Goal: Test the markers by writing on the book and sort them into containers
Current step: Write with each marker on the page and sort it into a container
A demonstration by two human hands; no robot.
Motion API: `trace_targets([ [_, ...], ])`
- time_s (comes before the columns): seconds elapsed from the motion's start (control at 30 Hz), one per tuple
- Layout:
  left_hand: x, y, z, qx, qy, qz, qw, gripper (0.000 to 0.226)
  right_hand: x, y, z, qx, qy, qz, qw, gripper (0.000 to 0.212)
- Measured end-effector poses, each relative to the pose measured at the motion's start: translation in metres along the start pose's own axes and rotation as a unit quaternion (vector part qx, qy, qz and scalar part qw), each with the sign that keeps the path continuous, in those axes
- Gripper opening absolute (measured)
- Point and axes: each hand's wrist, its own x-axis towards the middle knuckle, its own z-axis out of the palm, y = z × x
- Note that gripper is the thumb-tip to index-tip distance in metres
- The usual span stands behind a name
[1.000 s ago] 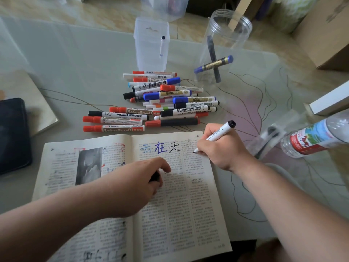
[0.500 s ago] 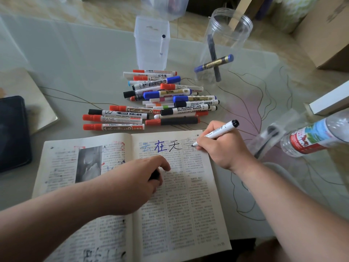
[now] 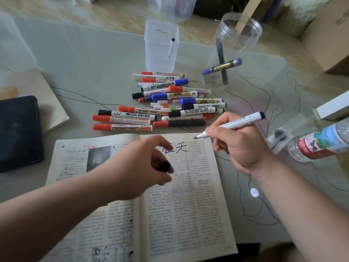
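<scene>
An open book [image 3: 188, 205] lies in front of me with blue and black characters written at the top of its right page. My right hand [image 3: 239, 146] grips a white marker [image 3: 234, 124], tip just above the page's top right corner. My left hand [image 3: 136, 167] hovers over the book's middle and holds a black marker cap [image 3: 164, 166] in its curled fingers. A pile of several markers [image 3: 170, 103] lies beyond the book. A square clear container [image 3: 160, 48] holds one white marker. A round clear jar [image 3: 230, 52] holds a blue and a dark marker.
A dark tablet [image 3: 18, 133] lies at the left on a pale board. A plastic water bottle [image 3: 319, 142] lies at the right, with a clear plastic bag [image 3: 283, 133] beside it. A white box edge [image 3: 334, 108] and a cardboard box [image 3: 330, 35] are at the far right.
My right hand has lifted the marker tip off the page and shifted right. My left hand has risen from the page and moved toward the written characters, covering the blue ones.
</scene>
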Motion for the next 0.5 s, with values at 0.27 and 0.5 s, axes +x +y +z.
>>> trace_targets([
  [0.27, -0.014, 0.017, -0.006, -0.059, 0.087, 0.056, 0.993, 0.066, -0.023, -0.032, 0.017, 0.065, -0.178, -0.022, 0.982, 0.007],
  [0.5, -0.023, 0.019, -0.003, -0.079, 0.069, 0.082, 0.991, 0.064, -0.029, -0.035, 0.017, 0.014, -0.162, -0.027, 0.986, 0.010],
])
